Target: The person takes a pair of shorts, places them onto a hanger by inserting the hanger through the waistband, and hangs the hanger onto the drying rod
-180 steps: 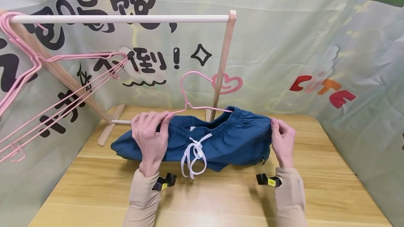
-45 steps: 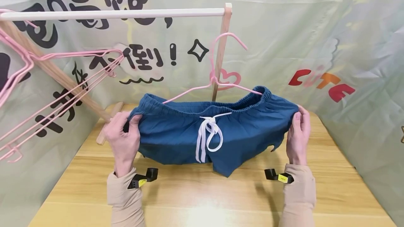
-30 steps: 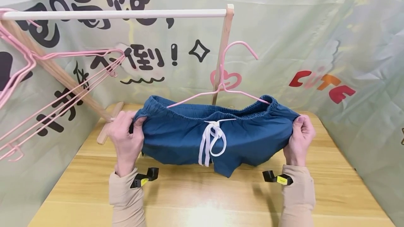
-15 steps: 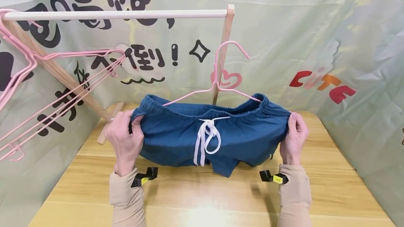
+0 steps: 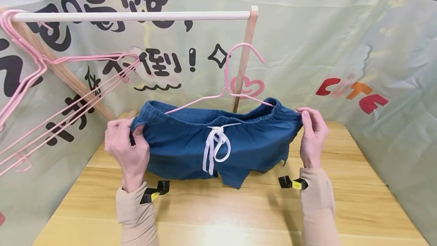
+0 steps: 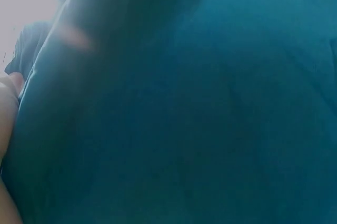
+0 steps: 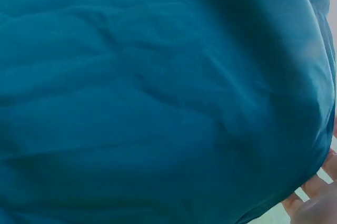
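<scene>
A pair of dark blue shorts (image 5: 184, 143) with an elastic waistband and a white tied drawstring (image 5: 218, 139) is stretched sideways between both hands above the table. My left hand (image 5: 127, 147) pinches the left side just below the waistband, thumb in front. On the opposite side, my right hand (image 5: 313, 134) pinches the fabric between thumb and fingers. A pink hanger (image 5: 226, 75) sits inside the waist opening, hook upright and pointing right; its lower part is hidden in the shorts. Blue fabric (image 6: 174, 118) fills most of the left wrist view, and right-hand fingers (image 7: 313, 184) edge the right wrist view.
Several pink hangers (image 5: 42, 62) hang from the white rail (image 5: 136, 16) of a wooden rack at the left. The rack's right post (image 5: 246, 52) stands behind the hanger. The wooden table (image 5: 341, 200) is enclosed by printed fabric walls.
Six seconds ago my left hand pinched the hanger's left arm; now it holds the shorts' left side and the hanger stands upright. Lately the shorts shifted slightly left, right hand a little higher.
</scene>
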Available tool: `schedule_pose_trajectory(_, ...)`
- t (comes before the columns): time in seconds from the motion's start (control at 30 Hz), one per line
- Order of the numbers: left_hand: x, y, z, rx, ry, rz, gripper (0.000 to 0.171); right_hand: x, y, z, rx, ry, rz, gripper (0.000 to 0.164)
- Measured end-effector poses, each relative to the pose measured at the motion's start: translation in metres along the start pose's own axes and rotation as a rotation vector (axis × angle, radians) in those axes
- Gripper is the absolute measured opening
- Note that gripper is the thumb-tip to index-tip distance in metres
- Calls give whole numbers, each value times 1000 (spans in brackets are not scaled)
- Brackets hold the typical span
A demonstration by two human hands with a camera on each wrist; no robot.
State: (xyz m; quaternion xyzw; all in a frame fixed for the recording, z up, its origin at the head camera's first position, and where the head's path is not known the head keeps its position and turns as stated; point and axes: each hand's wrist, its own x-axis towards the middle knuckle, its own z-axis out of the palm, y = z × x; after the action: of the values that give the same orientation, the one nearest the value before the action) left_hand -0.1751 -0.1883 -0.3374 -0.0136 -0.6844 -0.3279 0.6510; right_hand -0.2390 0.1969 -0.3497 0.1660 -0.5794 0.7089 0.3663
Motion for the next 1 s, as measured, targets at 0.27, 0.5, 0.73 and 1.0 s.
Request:
schedule_pose_trajectory(0.27,5,5,-2,3,101,-31,43,24,-36,43,-233,-293,23,25)
schedule_pose_trajectory(0.5,11,12,-5,20,148,-76,50,52,-48,91,-246,-472,77,32)
schedule_pose_trajectory(0.73,11,10,-8,50,161,-97,49,80,-25,123,-128,-505,158,40)
schedule_pose_trajectory(1.0,13,6,-9,75,173,-94,47,84,-29,145,-148,-443,93,33)
